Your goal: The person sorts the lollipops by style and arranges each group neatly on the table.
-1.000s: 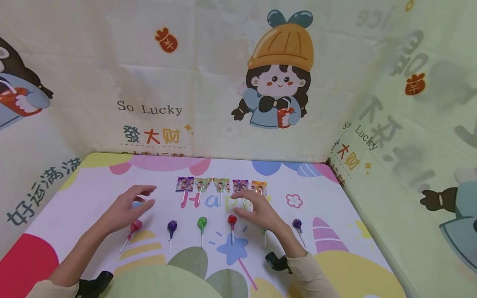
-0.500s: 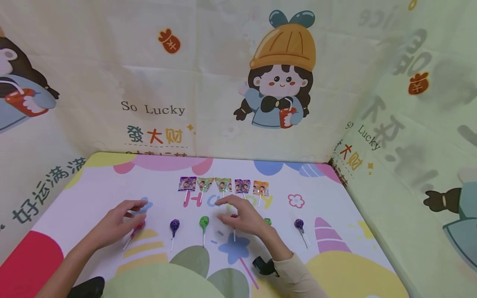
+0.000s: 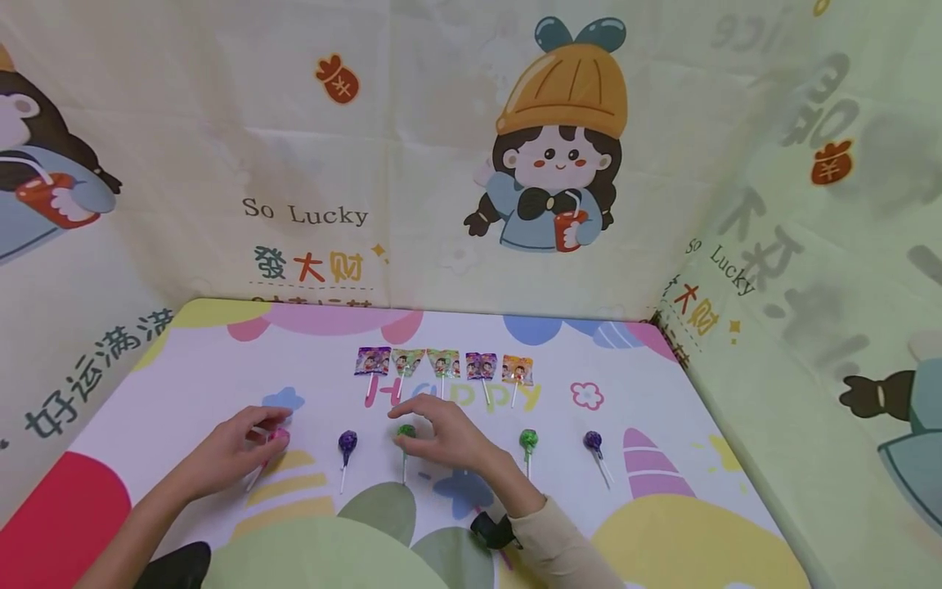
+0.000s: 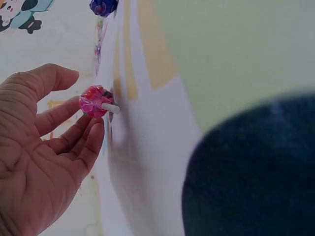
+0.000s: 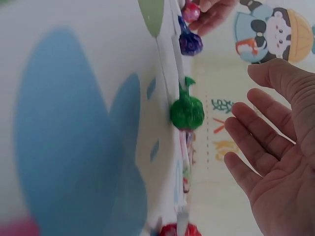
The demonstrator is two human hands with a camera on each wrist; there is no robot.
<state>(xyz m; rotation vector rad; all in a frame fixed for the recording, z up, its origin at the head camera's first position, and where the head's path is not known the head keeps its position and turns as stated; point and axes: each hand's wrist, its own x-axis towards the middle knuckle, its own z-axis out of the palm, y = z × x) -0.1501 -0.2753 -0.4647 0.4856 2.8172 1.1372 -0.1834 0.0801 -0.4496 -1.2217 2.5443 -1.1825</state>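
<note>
Moved left, the right hand (image 3: 441, 433) hangs loose by the leftmost green lollipop (image 5: 187, 112); the left hand (image 3: 231, 450), ungripping, perhaps touches the pink lollipop (image 4: 92, 102), likely light, slick, best pinched by its stick (image 4: 111, 107)

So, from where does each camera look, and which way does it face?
Head: on the head, facing forward and down at the table; left hand, right hand and forearms show.
Left wrist: on that wrist, facing the pink lollipop; left hand shows.
Right wrist: likewise, facing a green lollipop; right hand shows.
Wrist views share the pink lollipop and left hand.
</note>
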